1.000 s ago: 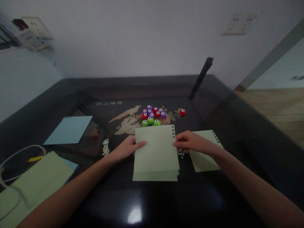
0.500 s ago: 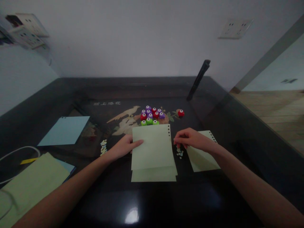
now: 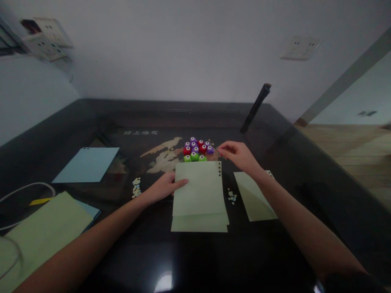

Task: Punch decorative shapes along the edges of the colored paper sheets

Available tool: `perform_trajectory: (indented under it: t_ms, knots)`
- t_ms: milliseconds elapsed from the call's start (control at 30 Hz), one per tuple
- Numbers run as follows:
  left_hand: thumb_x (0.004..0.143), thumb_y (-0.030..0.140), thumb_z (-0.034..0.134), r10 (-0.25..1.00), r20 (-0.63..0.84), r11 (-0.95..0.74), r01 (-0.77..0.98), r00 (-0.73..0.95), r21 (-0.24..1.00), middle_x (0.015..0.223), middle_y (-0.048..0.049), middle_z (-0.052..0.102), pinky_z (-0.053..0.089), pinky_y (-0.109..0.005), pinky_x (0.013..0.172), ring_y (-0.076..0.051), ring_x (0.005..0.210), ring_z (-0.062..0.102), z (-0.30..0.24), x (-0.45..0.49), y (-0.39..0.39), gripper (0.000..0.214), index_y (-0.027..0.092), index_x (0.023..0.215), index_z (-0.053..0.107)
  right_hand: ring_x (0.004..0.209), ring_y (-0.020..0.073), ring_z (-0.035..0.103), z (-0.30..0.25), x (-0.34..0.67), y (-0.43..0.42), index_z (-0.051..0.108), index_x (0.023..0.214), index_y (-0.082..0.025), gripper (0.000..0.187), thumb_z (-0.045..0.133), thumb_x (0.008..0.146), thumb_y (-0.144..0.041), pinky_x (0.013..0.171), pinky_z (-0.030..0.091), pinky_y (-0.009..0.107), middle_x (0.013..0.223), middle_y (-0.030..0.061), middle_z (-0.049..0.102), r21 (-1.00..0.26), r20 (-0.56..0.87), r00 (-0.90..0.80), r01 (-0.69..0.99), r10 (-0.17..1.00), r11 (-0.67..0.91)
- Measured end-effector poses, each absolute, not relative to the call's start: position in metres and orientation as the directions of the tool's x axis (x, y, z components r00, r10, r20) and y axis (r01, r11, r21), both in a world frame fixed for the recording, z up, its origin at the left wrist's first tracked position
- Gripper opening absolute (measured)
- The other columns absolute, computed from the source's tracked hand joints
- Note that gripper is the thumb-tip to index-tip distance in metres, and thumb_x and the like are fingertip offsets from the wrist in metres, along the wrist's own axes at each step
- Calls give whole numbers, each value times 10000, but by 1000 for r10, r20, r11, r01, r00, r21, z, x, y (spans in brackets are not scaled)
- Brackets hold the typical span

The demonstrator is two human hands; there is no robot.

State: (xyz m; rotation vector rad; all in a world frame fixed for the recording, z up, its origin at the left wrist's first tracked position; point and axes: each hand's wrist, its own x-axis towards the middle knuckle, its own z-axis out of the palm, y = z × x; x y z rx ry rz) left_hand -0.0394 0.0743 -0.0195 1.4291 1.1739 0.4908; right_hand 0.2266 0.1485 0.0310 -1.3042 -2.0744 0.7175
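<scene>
My left hand (image 3: 166, 186) rests on the left edge of a stack of pale green sheets (image 3: 200, 191), thumb on top; the top sheet has a row of punched holes at its upper right corner. My right hand (image 3: 238, 155) hovers with curled fingers just right of a cluster of small red, purple and green paper punches (image 3: 197, 149). It covers the spot where a lone red punch stood, and that punch is out of sight. Another green sheet (image 3: 255, 199) lies under my right forearm.
Punched paper bits lie right of the stack (image 3: 232, 196) and left of it (image 3: 136, 187). A blue sheet (image 3: 87, 164), a large green sheet (image 3: 45, 228) and a white cable (image 3: 27, 189) lie at the left of the dark glossy table (image 3: 195, 252). A black rod (image 3: 255, 108) leans at the back.
My right hand left the right edge of the green stack and moved up and away to the punches, covering the lone red one. The left hand stays on the stack.
</scene>
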Motion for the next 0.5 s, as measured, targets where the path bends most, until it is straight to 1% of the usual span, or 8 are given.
perform_trajectory:
  t_ms: [33,200,367,500]
  knots:
    - [794,478,577,854,-320,165,370,409,914,606,-4,579,333,-218,432,-104,475,455,-20,-39,74,368,113,795,624,694,137,595,28,218,157,661,867,-143,184,543,860,-284,644,449,257,815,58,685,-605,207,-376,676,903,420]
    - [797,470,577,863,-301,149,366,404,918,578,7,557,329,-220,436,-101,462,431,-19,-38,74,351,124,752,614,835,188,596,14,177,192,699,889,-167,154,624,820,-283,747,433,294,925,77,670,-464,179,-422,761,889,454]
    - [800,465,574,863,-277,130,344,423,930,645,-12,603,361,-229,468,-118,503,474,-19,-38,74,354,117,836,632,854,213,582,7,157,203,711,877,-191,221,647,804,-389,729,432,310,947,90,615,-334,119,-434,830,893,448]
    - [805,457,573,860,-270,128,330,432,935,621,-3,589,358,-227,465,-109,484,455,-20,-37,74,345,117,799,632,908,237,565,5,150,201,717,825,-176,269,623,818,-428,719,439,310,947,111,596,-272,90,-444,850,892,451]
